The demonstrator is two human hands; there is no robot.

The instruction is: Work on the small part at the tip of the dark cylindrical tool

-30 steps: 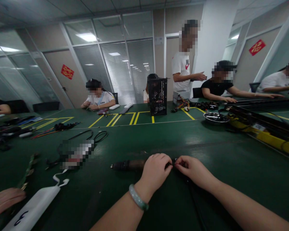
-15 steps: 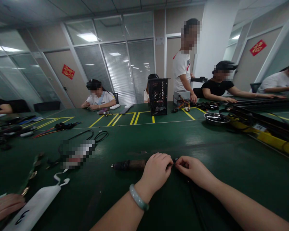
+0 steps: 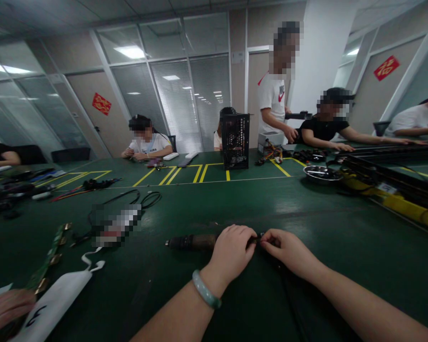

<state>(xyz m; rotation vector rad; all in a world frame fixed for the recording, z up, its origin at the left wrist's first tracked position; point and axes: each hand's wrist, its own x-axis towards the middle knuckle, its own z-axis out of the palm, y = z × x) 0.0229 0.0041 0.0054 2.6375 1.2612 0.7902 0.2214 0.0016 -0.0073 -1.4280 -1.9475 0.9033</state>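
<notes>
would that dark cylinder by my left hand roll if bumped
Likely yes: the cylinder looks round and lies on its side on the flat table. The left hand covering one end may check it, and the ribbed black end could give some grip.

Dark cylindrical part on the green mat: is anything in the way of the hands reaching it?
Nothing visible stands in the way. The left hand already lies over the right end of the dark cylindrical part, and the right hand meets the left hand there, with nothing showing between either hand and the part.
</notes>
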